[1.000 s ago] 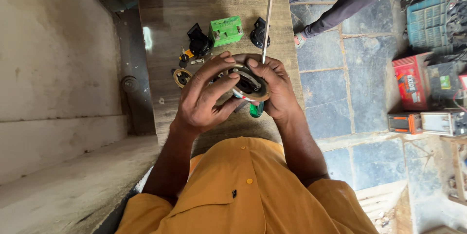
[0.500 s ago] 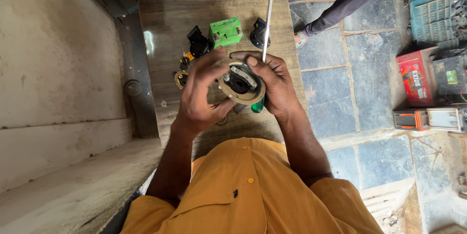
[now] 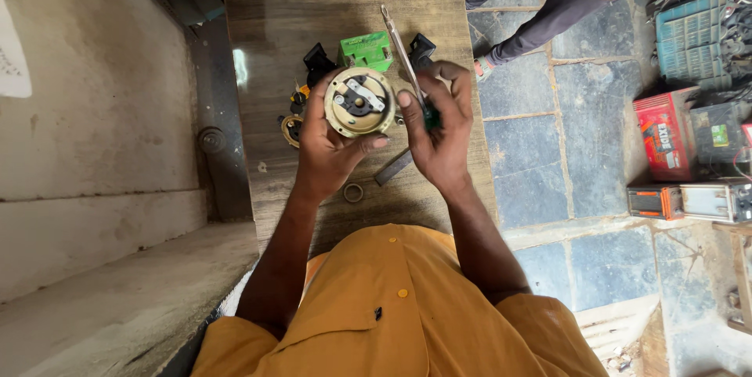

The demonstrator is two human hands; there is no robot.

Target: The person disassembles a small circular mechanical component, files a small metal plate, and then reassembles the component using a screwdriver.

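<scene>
A: What does the left hand [image 3: 333, 146] hold?

B: A round, brass-coloured disc part [image 3: 359, 101] with a dark centre and a pale metal strip across its face. The fingers curl narrowly round its rim, the thumb along its lower edge, and the face is turned up toward the camera, above the wooden table [image 3: 313, 1].

A: And the right hand [image 3: 440, 130]?

B: Closed round the green handle of a screwdriver [image 3: 407, 59]. The shaft slants up and away past the disc's right edge; the index fingertip lies just beside the disc.

A: What lies on the table?

B: A green box-shaped part [image 3: 366, 51] just beyond the disc, black parts [image 3: 317, 62] on either side of it, a small metal ring [image 3: 353, 192] near the left wrist, and a dark flat bar [image 3: 393, 167] between the two hands.

A: Beyond the table?

B: Another person's legs [image 3: 540, 9] on the stone floor, and a red battery [image 3: 664, 135] at the right.
</scene>
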